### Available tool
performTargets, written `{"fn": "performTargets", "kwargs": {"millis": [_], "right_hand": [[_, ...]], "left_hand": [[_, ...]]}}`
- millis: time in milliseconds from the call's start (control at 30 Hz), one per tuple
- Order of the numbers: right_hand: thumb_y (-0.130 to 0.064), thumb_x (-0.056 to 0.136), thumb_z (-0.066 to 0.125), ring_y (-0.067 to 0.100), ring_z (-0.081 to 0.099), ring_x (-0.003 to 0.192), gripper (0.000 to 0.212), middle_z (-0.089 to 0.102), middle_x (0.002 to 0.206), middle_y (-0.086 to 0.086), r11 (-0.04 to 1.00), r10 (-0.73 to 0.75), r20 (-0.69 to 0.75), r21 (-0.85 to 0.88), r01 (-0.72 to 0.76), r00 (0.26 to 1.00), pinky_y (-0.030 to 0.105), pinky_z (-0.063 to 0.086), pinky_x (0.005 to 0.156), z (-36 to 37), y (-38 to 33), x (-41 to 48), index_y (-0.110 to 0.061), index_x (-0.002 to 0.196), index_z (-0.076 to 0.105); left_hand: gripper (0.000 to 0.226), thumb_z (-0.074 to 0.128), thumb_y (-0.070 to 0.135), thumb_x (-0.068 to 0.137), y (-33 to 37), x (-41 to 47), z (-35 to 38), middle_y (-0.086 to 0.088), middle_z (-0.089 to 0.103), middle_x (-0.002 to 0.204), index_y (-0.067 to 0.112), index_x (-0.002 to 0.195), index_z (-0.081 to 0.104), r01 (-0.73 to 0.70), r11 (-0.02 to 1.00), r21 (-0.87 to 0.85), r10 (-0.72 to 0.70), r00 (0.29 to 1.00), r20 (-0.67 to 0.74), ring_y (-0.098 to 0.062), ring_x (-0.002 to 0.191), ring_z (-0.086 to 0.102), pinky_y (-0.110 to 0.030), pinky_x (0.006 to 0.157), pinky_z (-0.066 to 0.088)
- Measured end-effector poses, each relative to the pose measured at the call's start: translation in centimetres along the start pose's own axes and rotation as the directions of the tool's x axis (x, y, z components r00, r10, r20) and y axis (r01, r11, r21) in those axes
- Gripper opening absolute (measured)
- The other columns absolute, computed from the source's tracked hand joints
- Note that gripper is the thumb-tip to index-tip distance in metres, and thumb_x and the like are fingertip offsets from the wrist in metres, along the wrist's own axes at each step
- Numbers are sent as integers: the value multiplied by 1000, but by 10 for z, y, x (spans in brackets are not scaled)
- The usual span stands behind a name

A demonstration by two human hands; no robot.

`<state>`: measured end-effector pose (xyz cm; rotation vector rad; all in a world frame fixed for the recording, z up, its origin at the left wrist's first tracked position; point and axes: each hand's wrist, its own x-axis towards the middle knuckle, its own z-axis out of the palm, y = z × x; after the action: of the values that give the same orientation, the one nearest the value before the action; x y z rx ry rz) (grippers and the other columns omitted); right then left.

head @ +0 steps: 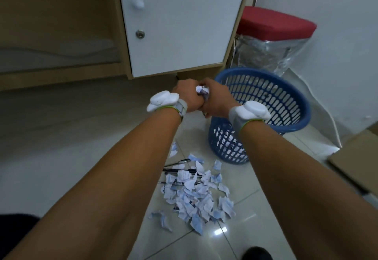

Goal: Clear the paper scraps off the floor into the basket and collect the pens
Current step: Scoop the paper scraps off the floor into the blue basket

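My left hand (187, 94) and my right hand (216, 98) are pressed together, both gripping a bunch of paper scraps (202, 91) held in the air just left of the blue basket's rim (302, 104). The basket stands on the floor and holds some scraps at its bottom. A pile of torn white and blue paper scraps (196, 196) lies on the tiles below my arms. Black pens (180, 170) lie at the pile's far left edge, partly covered by scraps.
A white cabinet door (178, 24) hangs just beyond my hands. A red stool (276, 24) wrapped in clear plastic stands behind the basket. Flat cardboard (356, 161) lies at the right. A dark shoe tip (257, 253) shows at the bottom.
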<state>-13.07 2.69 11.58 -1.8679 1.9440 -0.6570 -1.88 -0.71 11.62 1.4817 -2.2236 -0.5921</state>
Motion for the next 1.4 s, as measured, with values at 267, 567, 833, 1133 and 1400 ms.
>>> {"fn": "performTargets", "kwargs": {"millis": [267,567,833,1133,1400], "right_hand": [[-14,82,64,30,58,115,52,61,125,12,997,45,-155,-49,-53,987,25,40,85,-67,22,1,-14,132,46],[-24,79,72,29,56,118,66,57,130,13,968,190,-198,-125,-217,962,32,43,91,-93,83,-28,-10,135,42],[-8,81,69,31,48,129,76,50,141,15,945,251,-208,-159,-286,945,33,39,102,-93,116,-51,-10,147,32],[0,83,59,29,51,126,66,53,137,13,932,305,-235,-129,-340,923,34,44,100,-92,118,-53,-18,143,40],[-10,84,61,22,56,117,47,58,127,7,966,207,-267,-100,-240,941,23,39,88,-79,89,-36,-18,130,55]], "left_hand": [[25,49,18,93,74,26,-9,-13,68,114,7,106,67,-149,989,-6,148,989,-27,-30,108,63,-26,78,42],[45,63,26,85,107,37,52,-14,48,132,13,127,53,-144,983,-115,154,985,79,-31,116,54,-34,94,45],[73,69,18,79,114,33,75,-11,39,145,15,144,36,-233,970,-72,242,957,163,-28,132,44,-36,105,41],[83,73,21,79,103,31,76,-13,33,148,17,148,26,-211,973,-97,225,961,160,-30,135,38,-38,112,35],[68,68,21,81,88,26,62,-11,34,141,16,140,35,-219,967,-133,227,973,49,-30,127,46,-39,106,42]]}}
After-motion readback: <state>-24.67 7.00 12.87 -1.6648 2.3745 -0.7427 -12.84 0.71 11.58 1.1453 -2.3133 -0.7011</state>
